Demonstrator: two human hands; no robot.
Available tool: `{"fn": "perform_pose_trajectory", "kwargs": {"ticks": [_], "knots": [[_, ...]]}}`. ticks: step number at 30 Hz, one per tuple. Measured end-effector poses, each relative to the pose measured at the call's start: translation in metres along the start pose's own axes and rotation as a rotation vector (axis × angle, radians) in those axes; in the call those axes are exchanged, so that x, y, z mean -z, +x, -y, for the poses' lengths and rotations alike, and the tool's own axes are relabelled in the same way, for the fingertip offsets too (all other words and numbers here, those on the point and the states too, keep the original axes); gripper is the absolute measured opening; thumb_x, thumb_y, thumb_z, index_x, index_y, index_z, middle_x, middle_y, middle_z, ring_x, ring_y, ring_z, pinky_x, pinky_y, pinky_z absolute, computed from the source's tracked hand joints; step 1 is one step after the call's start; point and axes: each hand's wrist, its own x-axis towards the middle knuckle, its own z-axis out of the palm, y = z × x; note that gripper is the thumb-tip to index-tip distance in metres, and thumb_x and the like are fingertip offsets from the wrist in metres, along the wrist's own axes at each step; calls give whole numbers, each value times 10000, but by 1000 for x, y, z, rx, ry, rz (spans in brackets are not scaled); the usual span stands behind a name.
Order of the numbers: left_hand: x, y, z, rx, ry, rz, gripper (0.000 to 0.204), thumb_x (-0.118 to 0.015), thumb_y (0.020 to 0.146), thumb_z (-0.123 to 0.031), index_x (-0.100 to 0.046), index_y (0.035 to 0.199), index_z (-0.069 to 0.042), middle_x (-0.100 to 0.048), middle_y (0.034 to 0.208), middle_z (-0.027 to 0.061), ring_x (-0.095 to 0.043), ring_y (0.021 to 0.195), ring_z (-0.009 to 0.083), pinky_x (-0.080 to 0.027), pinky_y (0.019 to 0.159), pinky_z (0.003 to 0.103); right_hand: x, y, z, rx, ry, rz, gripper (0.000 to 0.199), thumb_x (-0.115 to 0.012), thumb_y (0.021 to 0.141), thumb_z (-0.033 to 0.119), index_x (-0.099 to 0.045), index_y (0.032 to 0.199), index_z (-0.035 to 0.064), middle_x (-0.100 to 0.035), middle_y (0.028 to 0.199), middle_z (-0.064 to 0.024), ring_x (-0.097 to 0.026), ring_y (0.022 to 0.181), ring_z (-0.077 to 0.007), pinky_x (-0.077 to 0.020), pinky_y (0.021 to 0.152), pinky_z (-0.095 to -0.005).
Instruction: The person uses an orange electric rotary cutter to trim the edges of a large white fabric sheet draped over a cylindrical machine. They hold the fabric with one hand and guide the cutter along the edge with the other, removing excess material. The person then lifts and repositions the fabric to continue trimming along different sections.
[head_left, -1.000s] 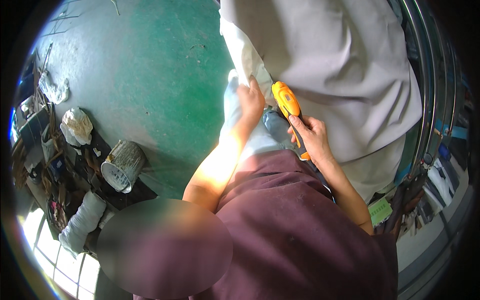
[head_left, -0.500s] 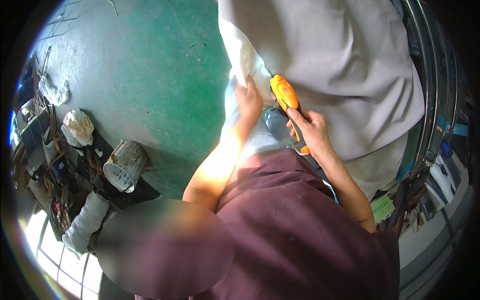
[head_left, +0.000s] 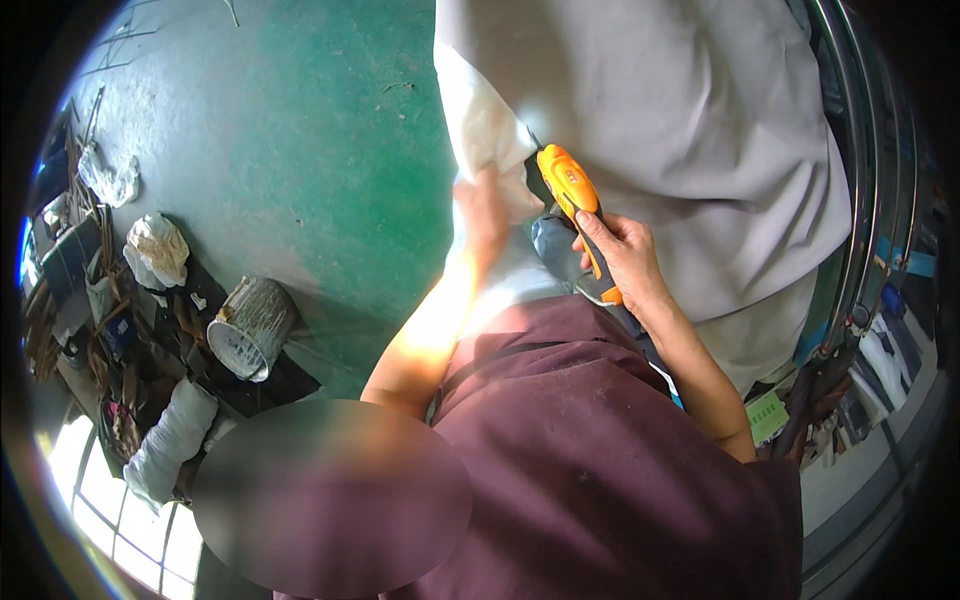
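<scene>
A large pale grey cloth [head_left: 650, 110] spreads away from me, its left edge folded over to a whitish side. My right hand [head_left: 632, 258] is wrapped round the black grip of an orange-and-black hand-held power tool [head_left: 570, 182], thumb on top. The tool's thin dark tip points away from me and meets the cloth beside the fold. To the left of the tool, my left hand [head_left: 484, 212] grips the cloth's folded edge; motion smears its fingers somewhat. Loose cloth hangs between the two hands, above my maroon apron [head_left: 600, 450].
Green floor [head_left: 340, 150] lies to the left. A dirty whitish bucket [head_left: 250, 328] rests tipped there, beside crumpled plastic bags [head_left: 157, 250] and a white wrapped roll [head_left: 172, 440]. Curved metal rails [head_left: 858, 200] run along the right, with a green box [head_left: 765, 415] below them.
My left hand has drawn slightly toward me and left, with the cloth edge in it. The tool in my right hand has shifted a little forward and left.
</scene>
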Motion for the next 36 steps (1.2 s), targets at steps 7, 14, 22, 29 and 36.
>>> {"fn": "perform_pose_trajectory", "kwargs": {"ticks": [7,14,22,29,36], "knots": [[5,3,-26,103,-114,-10,264,-483,868,-164,-628,928,48,-613,837,37,-565,749,131,-454,698,263,3,-1,4,35,-55,39,377,-709,899,374,-692,893,-3,-635,717,-25,-569,562,-79,-431,515,-222],[1,11,-42,261,-242,-79,243,-476,856,-71,-617,999,65,-625,914,57,-588,806,146,-478,714,284,12,1,-2,124,-125,79,353,-707,901,357,-701,914,4,-643,706,-24,-567,557,-59,-417,489,-213],[2,17,-25,270,-219,-100,232,-497,899,-42,-602,1088,40,-633,987,65,-607,863,142,-502,763,284,17,10,6,163,-191,138,345,-716,889,346,-699,906,1,-650,702,-23,-569,558,-49,-412,471,-212],[2,16,-27,235,-219,-87,327,-503,879,-85,-562,1153,84,-633,978,121,-618,833,178,-513,737,309,11,20,17,192,-218,168,358,-726,878,354,-688,875,-2,-647,698,-25,-572,556,-56,-418,484,-219],[11,22,22,190,-105,-129,281,-487,894,-42,-591,1139,50,-643,1040,76,-618,907,149,-509,798,285,7,27,28,188,-266,179,362,-730,875,355,-692,892,-5,-650,700,-29,-575,557,-60,-431,496,-221]]}}
